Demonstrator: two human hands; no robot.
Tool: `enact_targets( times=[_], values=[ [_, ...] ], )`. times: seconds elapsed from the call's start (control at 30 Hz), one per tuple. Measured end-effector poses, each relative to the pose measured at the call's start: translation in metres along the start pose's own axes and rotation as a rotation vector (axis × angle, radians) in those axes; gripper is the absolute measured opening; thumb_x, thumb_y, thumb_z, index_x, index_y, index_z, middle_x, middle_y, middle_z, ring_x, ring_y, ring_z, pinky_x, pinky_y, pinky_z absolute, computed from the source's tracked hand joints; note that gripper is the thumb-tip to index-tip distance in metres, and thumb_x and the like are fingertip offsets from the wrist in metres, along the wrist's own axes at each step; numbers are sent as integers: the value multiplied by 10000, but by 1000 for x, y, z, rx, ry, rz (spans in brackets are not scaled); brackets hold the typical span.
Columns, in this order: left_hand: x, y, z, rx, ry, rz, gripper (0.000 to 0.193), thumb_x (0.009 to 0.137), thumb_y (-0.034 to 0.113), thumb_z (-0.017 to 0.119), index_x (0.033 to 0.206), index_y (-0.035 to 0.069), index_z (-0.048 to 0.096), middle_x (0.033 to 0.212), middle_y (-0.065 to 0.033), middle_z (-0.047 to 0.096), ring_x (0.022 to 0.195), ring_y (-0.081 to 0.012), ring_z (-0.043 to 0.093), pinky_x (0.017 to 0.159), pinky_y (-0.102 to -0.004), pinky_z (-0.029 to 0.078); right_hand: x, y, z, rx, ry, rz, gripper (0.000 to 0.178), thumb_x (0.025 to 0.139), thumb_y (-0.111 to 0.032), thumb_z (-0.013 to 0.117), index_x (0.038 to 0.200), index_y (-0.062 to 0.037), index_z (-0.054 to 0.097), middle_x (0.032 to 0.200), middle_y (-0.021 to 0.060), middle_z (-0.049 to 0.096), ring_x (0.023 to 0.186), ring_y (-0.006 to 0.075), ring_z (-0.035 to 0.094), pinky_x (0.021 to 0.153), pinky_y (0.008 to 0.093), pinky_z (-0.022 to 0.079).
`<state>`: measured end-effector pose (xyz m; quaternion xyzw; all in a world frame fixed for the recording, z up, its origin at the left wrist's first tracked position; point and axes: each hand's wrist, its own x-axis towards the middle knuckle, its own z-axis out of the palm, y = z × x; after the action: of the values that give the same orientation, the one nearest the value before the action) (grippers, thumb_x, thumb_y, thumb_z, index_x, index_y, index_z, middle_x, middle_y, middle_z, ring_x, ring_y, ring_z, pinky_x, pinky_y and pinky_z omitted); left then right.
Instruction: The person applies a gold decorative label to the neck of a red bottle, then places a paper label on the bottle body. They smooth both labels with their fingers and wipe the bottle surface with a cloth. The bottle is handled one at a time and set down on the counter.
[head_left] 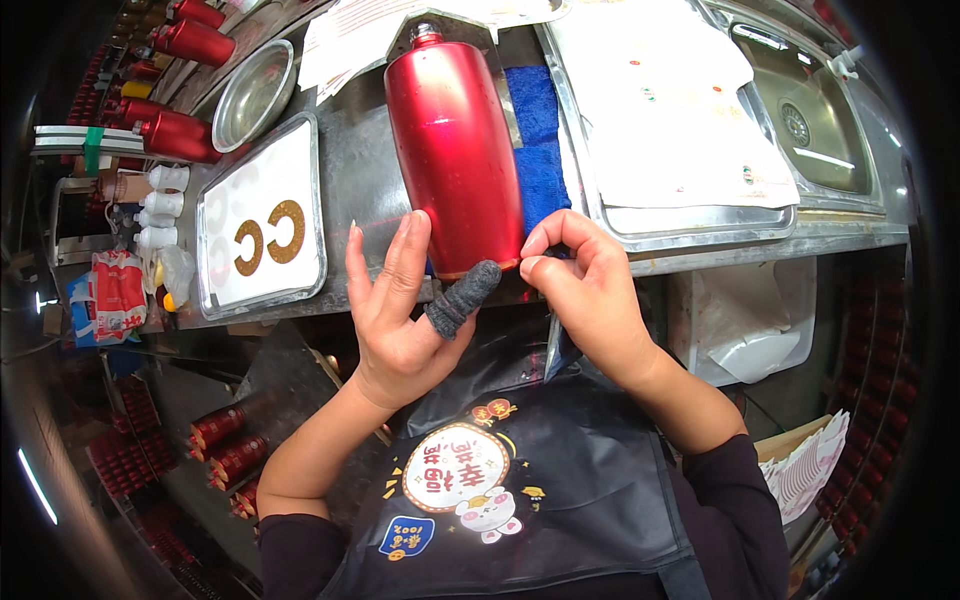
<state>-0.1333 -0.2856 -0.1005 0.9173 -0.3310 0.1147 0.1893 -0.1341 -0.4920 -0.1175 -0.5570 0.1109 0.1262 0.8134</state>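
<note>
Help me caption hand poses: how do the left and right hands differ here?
The left hand has a dark grey sleeve on one digit; the right hand is bare. The left hand extends three fingers, while the right hand curls its fingers. Both are at the near end of the red bottle.

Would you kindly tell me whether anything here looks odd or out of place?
Nothing looks clearly spilled or damaged. The one oddity is a grey fabric cover on the thumb of the left hand: it is the only covered digit in view, while the right hand looks bare.
</note>
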Motion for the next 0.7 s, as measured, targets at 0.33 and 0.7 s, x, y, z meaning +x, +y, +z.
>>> enact_targets(
  times=[0.33, 0.7],
  values=[
    [0, -1, 1, 6, -4, 8, 416, 736, 42, 797, 1148, 69, 742, 1572, -262, 392, 1269, -357, 597, 1152, -677, 205, -3, 0, 0, -99, -35, -37, 149, 950, -76, 693, 956, -67, 545, 849, -66, 518, 605, -52, 365, 545, 139, 282],
    [-1, 0, -1, 10, -9, -1, 421, 720, 43, 800, 1136, 65, 740, 1566, -279, 389, 1329, -382, 550, 1149, -684, 197, -5, 3, 3, -57, -9, -54, 150, 953, -54, 676, 993, -65, 531, 825, -65, 528, 593, -51, 385, 537, 145, 290]
  ],
)
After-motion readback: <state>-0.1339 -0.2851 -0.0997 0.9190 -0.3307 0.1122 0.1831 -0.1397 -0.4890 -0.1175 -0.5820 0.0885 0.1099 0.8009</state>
